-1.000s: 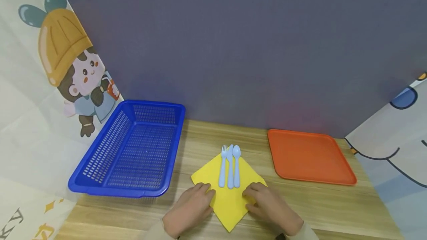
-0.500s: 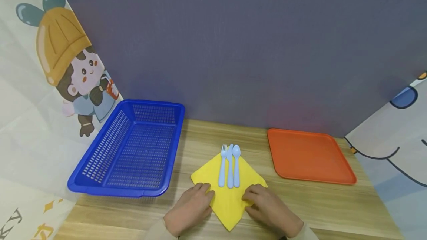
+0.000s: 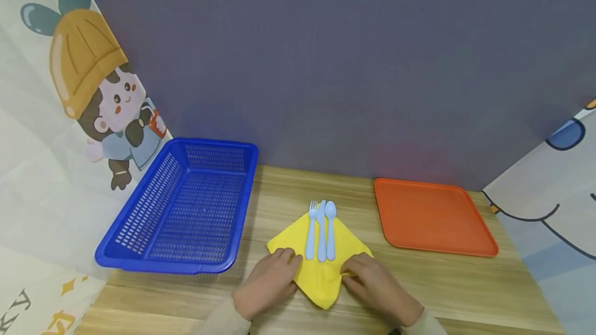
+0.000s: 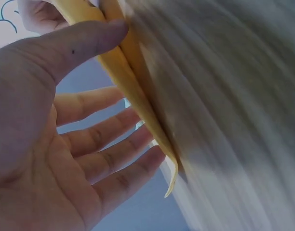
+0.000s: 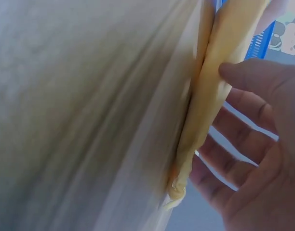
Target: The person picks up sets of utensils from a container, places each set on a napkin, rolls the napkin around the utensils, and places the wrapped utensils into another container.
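A yellow cloth napkin point(image 3: 318, 284) lies like a diamond on the table, its near corner rounded and slightly raised. On its upper half a light blue fork point(image 3: 310, 237), knife point(image 3: 322, 239) and spoon point(image 3: 330, 234) lie side by side, handles toward me. My left hand point(image 3: 271, 279) pinches the napkin's left near edge; in the left wrist view the thumb point(image 4: 97, 41) crosses that edge and the fingers point(image 4: 121, 178) reach over the top. Opposite, my right hand point(image 3: 378, 284) pinches the right near edge, where a small fold shows. The right thumb point(image 5: 246, 74) lies against the cloth.
A blue perforated basket point(image 3: 246, 206) stands to the left on the wooden table point(image 3: 288, 185). Over on the right lies a flat orange tray point(image 3: 433, 216). A grey panel point(image 3: 335, 66) rises behind, and printed sheets hang at both sides.
The napkin's near corner has drawn up toward the cutlery, and its lower part has bunched slightly. Both hands have shifted a little, the left one forward. The cutlery stays put on the cloth.
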A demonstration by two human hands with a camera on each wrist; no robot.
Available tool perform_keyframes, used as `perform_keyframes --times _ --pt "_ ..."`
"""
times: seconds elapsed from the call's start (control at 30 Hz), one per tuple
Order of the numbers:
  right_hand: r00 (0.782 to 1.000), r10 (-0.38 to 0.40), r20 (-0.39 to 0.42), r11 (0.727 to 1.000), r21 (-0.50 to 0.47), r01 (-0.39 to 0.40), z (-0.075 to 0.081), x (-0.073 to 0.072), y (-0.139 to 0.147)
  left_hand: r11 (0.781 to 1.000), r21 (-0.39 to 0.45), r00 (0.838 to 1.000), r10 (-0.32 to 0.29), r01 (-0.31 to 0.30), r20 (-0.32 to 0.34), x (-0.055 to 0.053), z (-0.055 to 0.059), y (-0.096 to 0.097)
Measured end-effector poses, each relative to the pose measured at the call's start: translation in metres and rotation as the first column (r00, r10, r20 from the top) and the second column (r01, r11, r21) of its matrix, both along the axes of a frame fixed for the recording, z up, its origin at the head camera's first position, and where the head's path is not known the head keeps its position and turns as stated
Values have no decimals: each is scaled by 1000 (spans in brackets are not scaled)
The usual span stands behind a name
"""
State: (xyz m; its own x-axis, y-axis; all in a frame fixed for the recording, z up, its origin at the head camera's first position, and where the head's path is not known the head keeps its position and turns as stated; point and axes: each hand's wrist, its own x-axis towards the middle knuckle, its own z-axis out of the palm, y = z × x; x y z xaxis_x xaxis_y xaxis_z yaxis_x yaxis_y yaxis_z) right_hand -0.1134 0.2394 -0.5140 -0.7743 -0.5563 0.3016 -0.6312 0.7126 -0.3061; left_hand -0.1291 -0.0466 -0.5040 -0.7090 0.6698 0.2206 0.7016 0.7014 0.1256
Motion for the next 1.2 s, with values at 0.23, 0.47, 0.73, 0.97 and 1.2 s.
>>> perform_keyframes --times 0.23,0.47,0.73,0.97,1.2 --pt "991 -30 128 999 45 25 6 -2 5 998 51 999 24 -22 -34 -10 -2 3" --pt "974 1 225 994 106 -26 12 -3 14 997 65 1000 30 -31 5 -21 1 3" --pt "994 -2 112 1000 21 -1 12 -22 16 991 117 997 59 -65 56 -32 4 4" --pt "976 -84 199 996 13 83 13 -36 19 986 112 987 111 -124 119 -43 5 6" --pt "956 -142 256 990 38 137 15 -43 20 975 95 967 181 -200 182 -49 7 8"
